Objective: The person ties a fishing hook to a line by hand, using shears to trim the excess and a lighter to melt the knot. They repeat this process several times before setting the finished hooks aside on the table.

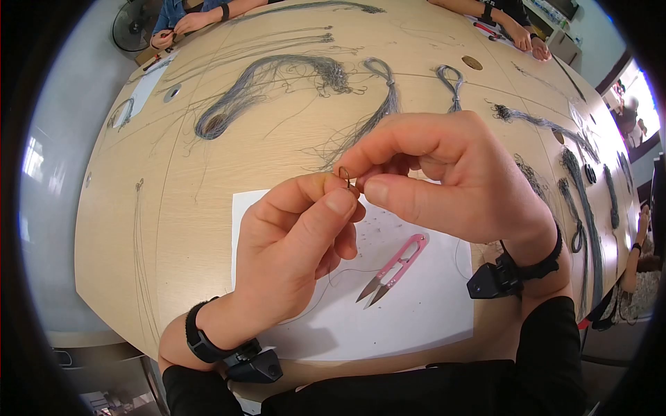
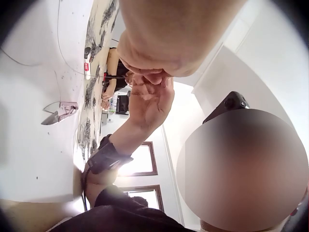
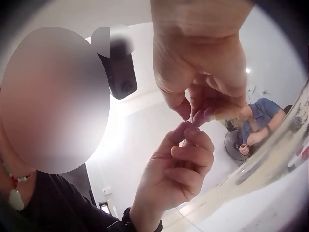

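Note:
Above a white sheet of paper [image 1: 423, 319], my left hand [image 1: 284, 239] pinches a small dark fish hook [image 1: 345, 173] between thumb and forefinger, its bend upward. My right hand [image 1: 451, 177] meets it from the other side, forefinger tip at the bend and thumb close beside. Its other fingers are curled in. A thin fishing line [image 1: 327, 286] trails below the left hand onto the paper. In the right wrist view the fingertips of both hands come together, hiding most of the hook. Pink thread snips [image 1: 402, 262] lie on the paper, blades toward me.
Bundles of grey line with hooks [image 1: 274, 69] lie across the wooden table [image 1: 111, 236], with more strands [image 1: 586, 215] along the right. Looped hanks [image 1: 451, 82] lie behind my right hand. Other people's hands [image 1: 187, 26] work at the far edge.

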The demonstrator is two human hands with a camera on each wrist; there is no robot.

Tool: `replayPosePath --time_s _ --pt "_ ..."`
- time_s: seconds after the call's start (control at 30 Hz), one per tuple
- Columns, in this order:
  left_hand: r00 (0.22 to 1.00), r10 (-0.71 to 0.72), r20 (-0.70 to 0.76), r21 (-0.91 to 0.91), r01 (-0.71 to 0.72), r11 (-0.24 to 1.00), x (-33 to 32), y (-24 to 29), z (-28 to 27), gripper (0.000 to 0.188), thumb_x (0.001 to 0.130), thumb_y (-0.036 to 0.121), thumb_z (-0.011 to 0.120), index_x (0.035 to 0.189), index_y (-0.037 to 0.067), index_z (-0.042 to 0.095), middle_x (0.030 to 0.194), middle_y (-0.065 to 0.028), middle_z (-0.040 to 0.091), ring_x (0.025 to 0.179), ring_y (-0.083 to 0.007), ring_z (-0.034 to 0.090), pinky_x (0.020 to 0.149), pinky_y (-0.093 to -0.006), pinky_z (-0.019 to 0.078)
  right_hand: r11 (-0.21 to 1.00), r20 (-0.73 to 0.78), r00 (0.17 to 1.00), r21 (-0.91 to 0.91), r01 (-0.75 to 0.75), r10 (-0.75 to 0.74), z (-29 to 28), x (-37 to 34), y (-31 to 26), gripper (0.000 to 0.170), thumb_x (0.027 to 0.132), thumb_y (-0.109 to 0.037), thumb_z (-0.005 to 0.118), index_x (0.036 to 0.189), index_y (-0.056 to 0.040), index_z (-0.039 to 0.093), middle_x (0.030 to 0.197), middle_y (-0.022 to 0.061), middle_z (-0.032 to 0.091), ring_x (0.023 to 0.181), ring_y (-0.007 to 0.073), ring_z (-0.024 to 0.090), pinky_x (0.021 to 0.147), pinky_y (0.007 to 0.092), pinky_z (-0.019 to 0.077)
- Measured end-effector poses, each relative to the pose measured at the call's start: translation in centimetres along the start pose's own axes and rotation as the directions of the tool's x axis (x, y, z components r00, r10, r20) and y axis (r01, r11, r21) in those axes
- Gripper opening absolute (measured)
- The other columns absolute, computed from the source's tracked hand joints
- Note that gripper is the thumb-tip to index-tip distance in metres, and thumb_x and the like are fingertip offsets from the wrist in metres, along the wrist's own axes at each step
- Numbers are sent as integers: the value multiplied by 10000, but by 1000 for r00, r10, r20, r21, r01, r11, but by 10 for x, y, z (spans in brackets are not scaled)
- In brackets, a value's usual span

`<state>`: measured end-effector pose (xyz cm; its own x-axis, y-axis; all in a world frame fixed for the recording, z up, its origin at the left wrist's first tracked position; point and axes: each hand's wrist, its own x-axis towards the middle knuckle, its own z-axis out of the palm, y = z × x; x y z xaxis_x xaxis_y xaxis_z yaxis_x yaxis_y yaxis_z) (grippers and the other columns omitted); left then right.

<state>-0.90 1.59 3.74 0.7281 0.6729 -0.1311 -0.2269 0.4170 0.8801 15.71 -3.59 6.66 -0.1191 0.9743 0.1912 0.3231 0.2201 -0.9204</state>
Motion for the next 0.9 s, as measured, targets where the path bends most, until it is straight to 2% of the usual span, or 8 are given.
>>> replayPosePath --time_s 0.03,0.47,0.77,0.9 --pt "1000 3 13 -10 -3 1000 0 0 -1 126 788 155 524 829 35 531 728 -19 536 546 -43 479 402 -132 303 995 16 999 -97 29 -28 -1 0 -1 136 733 9 515 857 47 555 749 64 566 683 85 517 602 189 411" --pt "1000 13 17 -7 -13 1000 1 -2 -3 133 783 169 539 831 45 543 715 -19 534 543 -45 474 391 -137 295 997 -31 998 -68 46 -48 4 -1 -1 104 733 14 509 822 48 551 747 67 556 673 86 512 591 194 405" --pt "1000 -16 -4 -17 16 1000 1 -1 -2 127 781 169 541 823 49 542 713 -22 530 542 -50 474 387 -137 294 998 -36 999 52 27 -25 6 -1 1 106 740 24 490 831 56 532 749 54 544 694 83 500 621 190 401" --pt "999 -45 -16 -31 45 999 1 0 -1 127 781 170 542 819 49 542 715 -23 529 542 -49 473 386 -136 295 987 -35 998 157 -40 46 6 -1 3 104 743 17 495 831 61 528 747 51 540 697 76 495 617 186 403"
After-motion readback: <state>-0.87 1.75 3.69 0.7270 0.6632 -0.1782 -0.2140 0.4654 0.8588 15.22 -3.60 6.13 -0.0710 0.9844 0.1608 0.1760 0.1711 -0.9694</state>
